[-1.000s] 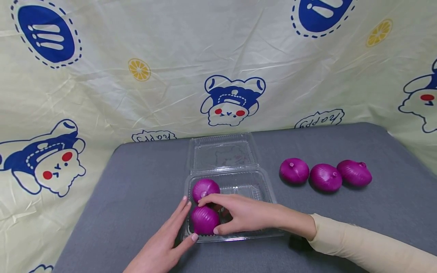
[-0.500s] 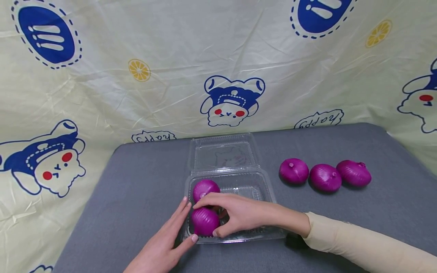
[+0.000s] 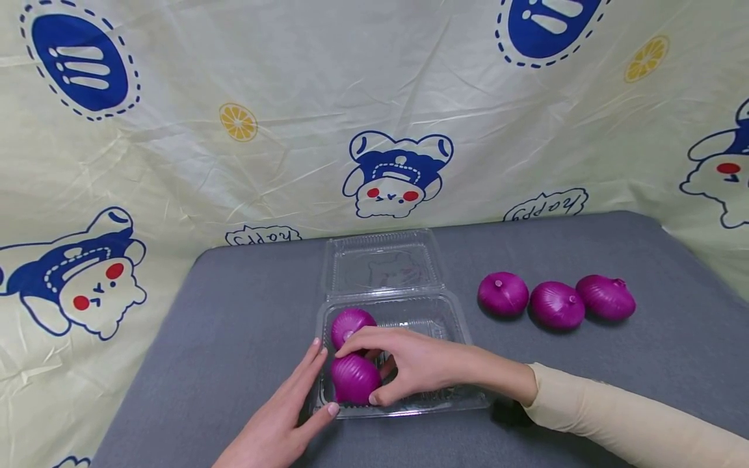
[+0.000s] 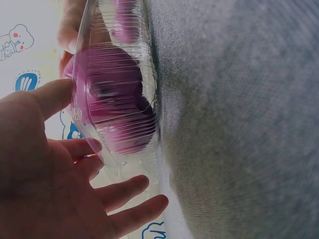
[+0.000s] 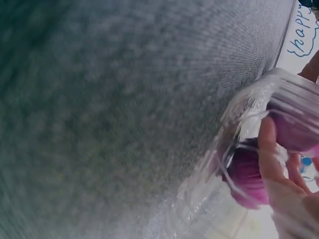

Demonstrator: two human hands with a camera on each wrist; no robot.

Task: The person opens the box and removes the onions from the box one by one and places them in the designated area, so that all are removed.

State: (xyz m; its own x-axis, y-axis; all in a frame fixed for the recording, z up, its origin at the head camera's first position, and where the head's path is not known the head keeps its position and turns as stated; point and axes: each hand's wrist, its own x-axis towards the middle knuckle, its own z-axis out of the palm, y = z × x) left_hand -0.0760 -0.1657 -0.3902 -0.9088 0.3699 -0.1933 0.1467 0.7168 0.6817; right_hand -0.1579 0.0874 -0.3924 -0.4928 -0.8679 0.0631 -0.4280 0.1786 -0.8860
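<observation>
A clear plastic clamshell box (image 3: 453, 318) lies with its lid (image 3: 383, 260) folded back. Two purple onions sit along the left side of its base, the far onion (image 3: 351, 324) behind the near onion (image 3: 355, 380). My right hand (image 3: 418, 364) curls its thumb and fingers round the near onion. Against the box's left wall rests my left hand (image 3: 281, 413), thumb and fingers spread; in the left wrist view the left fingertips (image 4: 93, 144) touch the rim. Through the ribbed wall the onions (image 4: 107, 79) show blurred. The near onion (image 5: 294, 132) is partly hidden in the right wrist view.
Three more purple onions stand in a group right of the box: a left one (image 3: 503, 294), a middle one (image 3: 557, 305) and a right one (image 3: 606, 297). A grey cloth (image 3: 234, 325) covers the table. Behind hangs a printed curtain (image 3: 281, 175).
My right hand has shifted the near onion slightly to the right within the box. The left hand stays at the box's left side.
</observation>
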